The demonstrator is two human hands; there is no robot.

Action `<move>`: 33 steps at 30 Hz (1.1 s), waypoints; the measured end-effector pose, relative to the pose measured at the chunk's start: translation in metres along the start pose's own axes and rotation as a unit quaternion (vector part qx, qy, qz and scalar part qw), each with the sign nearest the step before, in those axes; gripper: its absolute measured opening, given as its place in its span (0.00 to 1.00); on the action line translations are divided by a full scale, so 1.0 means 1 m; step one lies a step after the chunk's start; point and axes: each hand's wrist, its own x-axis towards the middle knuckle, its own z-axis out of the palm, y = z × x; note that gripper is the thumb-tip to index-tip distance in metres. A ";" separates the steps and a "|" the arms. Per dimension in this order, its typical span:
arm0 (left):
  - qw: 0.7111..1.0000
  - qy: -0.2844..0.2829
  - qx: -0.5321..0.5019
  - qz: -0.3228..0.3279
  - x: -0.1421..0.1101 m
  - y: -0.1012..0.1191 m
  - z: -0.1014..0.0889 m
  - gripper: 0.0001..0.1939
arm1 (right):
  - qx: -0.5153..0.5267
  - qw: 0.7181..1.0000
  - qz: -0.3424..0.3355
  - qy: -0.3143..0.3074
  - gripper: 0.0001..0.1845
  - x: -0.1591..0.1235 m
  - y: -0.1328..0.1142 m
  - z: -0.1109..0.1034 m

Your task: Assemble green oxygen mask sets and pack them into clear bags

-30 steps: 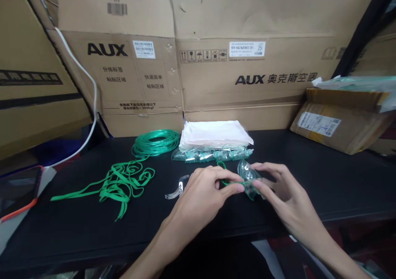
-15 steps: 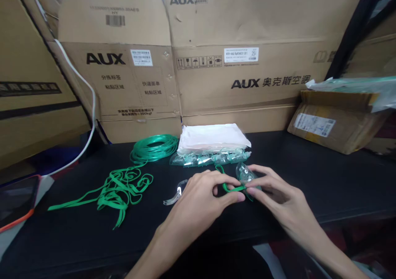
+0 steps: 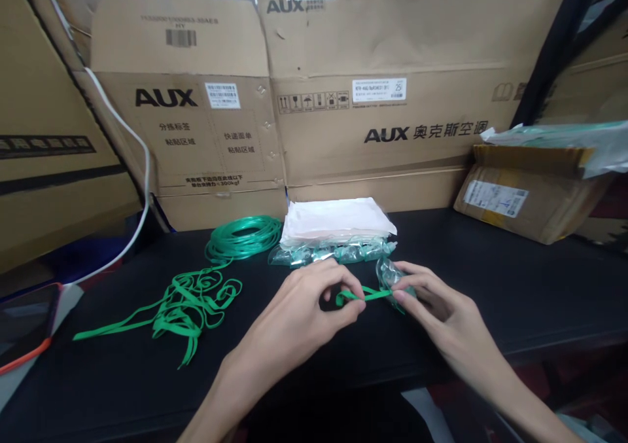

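Note:
My left hand (image 3: 311,305) pinches a green elastic strap (image 3: 375,295) between thumb and forefinger. The strap runs taut to the right, up to a small clear plastic mask (image 3: 386,271). My right hand (image 3: 449,309) is closed around that mask, its thumb and fingers meeting where the strap joins it. Much of the mask is hidden behind the right fingers. A loose tangle of green straps (image 3: 196,303) lies on the black table to the left. Behind my hands, several more clear masks (image 3: 349,254) sit in a row.
A coil of green tubing (image 3: 245,239) lies beside a stack of white sheets (image 3: 338,219). Large cardboard panels (image 3: 324,142) stand along the back. An open carton (image 3: 530,194) is at the right. A phone in an orange case (image 3: 29,354) lies at the left edge.
My left hand has moved left, away from the right hand, drawing the strap out straight. It now covers the curved clear piece that lay beside it. The right hand keeps its hold.

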 end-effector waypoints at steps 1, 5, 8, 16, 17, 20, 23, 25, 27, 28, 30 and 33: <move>1.000 -0.006 0.014 0.020 -0.001 -0.001 0.001 0.04 | 0.004 1.000 0.006 0.004 0.11 0.000 0.000 0.000; 0.995 -0.043 0.079 0.044 -0.003 -0.003 0.008 0.06 | 0.003 1.000 0.019 -0.003 0.12 0.001 0.002 0.001; 0.992 -0.068 0.102 0.036 -0.003 -0.003 0.013 0.05 | -0.019 0.999 0.013 -0.027 0.12 0.002 0.003 0.000; 0.987 -0.075 0.139 0.012 0.001 0.001 0.022 0.12 | -0.089 0.993 -0.011 -0.083 0.10 0.001 0.001 -0.002; 0.989 -0.066 0.134 0.007 0.002 0.001 0.023 0.10 | -0.096 0.991 -0.015 -0.088 0.10 0.001 0.001 -0.002; 0.995 -0.029 0.096 0.002 0.002 0.001 0.026 0.04 | -0.104 0.990 -0.023 -0.097 0.10 0.000 0.001 -0.003; 0.997 -0.016 0.078 0.019 0.002 0.001 0.028 0.08 | -0.096 0.990 -0.021 -0.100 0.10 0.000 0.002 -0.004; 0.996 -0.025 0.077 0.030 0.002 0.002 0.031 0.09 | -0.079 0.991 -0.014 -0.104 0.10 0.000 0.002 -0.005; 0.997 -0.031 0.064 0.034 0.002 0.003 0.035 0.08 | -0.055 0.993 -0.006 -0.104 0.10 -0.001 0.002 -0.005; 0.998 -0.030 0.051 0.031 0.002 0.004 0.036 0.08 | -0.044 0.994 -0.003 -0.103 0.10 -0.002 0.002 -0.005; 0.999 -0.021 0.014 0.025 0.001 0.004 0.039 0.07 | -0.029 0.995 -0.002 -0.098 0.10 -0.003 0.000 -0.005; 0.999 -0.002 -0.048 0.013 0.000 0.006 0.040 0.04 | -0.014 0.996 -0.010 -0.090 0.09 -0.004 -0.002 -0.004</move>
